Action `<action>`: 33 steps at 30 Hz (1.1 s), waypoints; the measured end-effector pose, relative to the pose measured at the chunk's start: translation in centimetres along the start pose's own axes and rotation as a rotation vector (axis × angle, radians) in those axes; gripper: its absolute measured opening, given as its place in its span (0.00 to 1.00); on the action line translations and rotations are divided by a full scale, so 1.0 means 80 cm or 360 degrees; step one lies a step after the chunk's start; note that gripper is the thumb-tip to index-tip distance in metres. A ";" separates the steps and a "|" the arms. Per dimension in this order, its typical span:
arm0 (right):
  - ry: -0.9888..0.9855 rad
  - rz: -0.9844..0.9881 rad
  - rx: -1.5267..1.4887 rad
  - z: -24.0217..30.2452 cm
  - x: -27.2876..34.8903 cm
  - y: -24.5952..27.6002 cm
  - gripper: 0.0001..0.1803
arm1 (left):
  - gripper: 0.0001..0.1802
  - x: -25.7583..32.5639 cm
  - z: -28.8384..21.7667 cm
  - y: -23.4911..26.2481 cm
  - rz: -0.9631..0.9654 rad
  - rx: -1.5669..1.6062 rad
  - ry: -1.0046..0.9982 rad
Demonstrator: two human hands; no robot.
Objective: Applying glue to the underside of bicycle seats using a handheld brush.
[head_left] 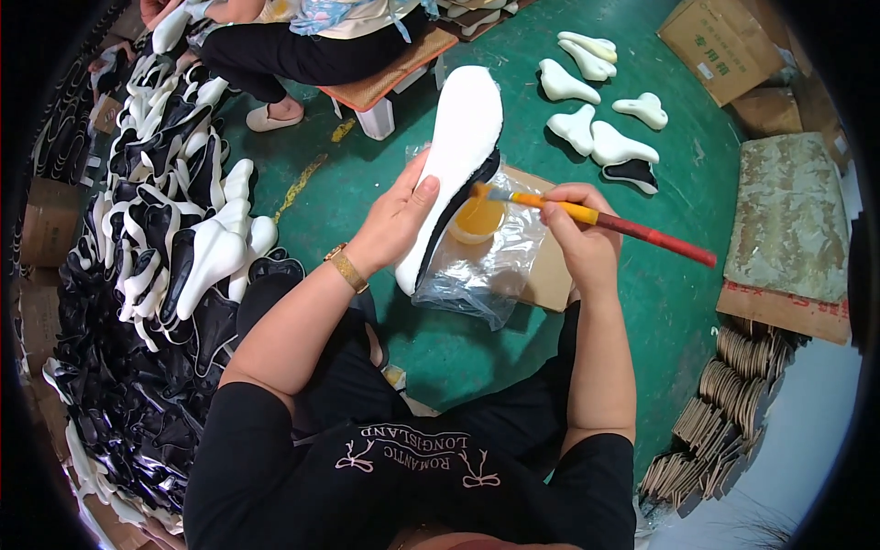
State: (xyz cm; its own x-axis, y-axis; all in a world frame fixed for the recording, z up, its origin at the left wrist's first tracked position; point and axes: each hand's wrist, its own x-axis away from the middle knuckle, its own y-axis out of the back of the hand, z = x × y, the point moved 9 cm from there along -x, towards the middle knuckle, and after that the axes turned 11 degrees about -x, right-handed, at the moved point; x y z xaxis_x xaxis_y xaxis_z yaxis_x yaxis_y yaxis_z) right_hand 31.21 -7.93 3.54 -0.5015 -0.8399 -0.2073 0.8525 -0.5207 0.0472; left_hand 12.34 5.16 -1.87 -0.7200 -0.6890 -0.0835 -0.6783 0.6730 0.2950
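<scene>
My left hand [400, 216] grips a white foam bicycle saddle [467, 115] with a black underside edge, holding it tilted up in front of me with the thumb on the white face. In my right hand [584, 234] is a paintbrush [600, 218] with a yellow and red handle, fingers closed round the yellow part. The brush's bristles are at the saddle's black edge; whether they touch is hard to tell. Below them a small tub of amber liquid [478, 223] stands on clear plastic sheeting [495, 289], spread over a cardboard box [550, 275].
A large heap of white foam pads [215, 252] and black saddle covers [119, 394] lies at my left. Several white saddles [623, 142] rest on the green floor at far right. Stacked brown boards [733, 367] and cartons [720, 46] line the right. Another person sits on a stool [394, 78] ahead.
</scene>
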 end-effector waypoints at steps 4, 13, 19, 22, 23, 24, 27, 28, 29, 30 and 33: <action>0.0225 -0.0108 0.0060 0.025 0.000 0.005 0.04 | 0.34 -0.006 -0.005 -0.013 0.0043 0.0037 -0.0024; 0.0379 0.0136 0.0257 0.062 0.019 -0.033 0.05 | 0.34 -0.014 0.001 -0.018 0.0072 0.0108 -0.0035; 0.0277 0.0621 0.0025 0.060 0.037 -0.071 0.05 | 0.35 -0.013 0.013 -0.011 0.0009 0.0110 0.0063; 0.0296 0.0502 0.0050 0.062 0.033 -0.064 0.05 | 0.35 -0.012 0.013 -0.002 -0.0048 0.0097 0.0097; 0.0356 0.0581 0.0069 0.068 0.035 -0.070 0.05 | 0.35 -0.011 0.009 -0.001 -0.0051 0.0098 0.0107; 0.0418 0.0659 0.0088 0.074 0.038 -0.076 0.05 | 0.35 -0.012 0.001 -0.003 -0.0004 0.0240 0.0076; 0.0303 0.0789 -0.0022 0.077 0.046 -0.092 0.05 | 0.35 -0.011 -0.008 0.001 0.0003 0.0363 0.0037; 0.0269 0.0755 -0.0030 0.076 0.047 -0.091 0.05 | 0.35 -0.009 -0.009 0.004 -0.0025 0.0351 0.0029; 0.0397 0.0608 0.0005 0.080 0.044 -0.083 0.05 | 0.35 -0.008 -0.011 0.005 -0.0029 0.0349 0.0030; 0.0399 0.0612 0.0002 0.081 0.046 -0.084 0.05 | 0.35 -0.006 -0.013 0.008 -0.0044 0.0352 0.0027; 0.0386 0.0905 -0.0102 0.086 0.057 -0.108 0.05 | 0.36 -0.005 0.002 0.016 -0.0104 0.0332 0.0069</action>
State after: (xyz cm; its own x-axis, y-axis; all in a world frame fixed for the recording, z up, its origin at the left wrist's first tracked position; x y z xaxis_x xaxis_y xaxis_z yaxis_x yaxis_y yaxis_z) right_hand 20.54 -8.30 8.93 0.0754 -0.9204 -0.3837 0.9873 0.0149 0.1582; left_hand 11.73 6.33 -1.59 -0.6696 -0.7408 -0.0535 -0.7422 0.6646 0.0866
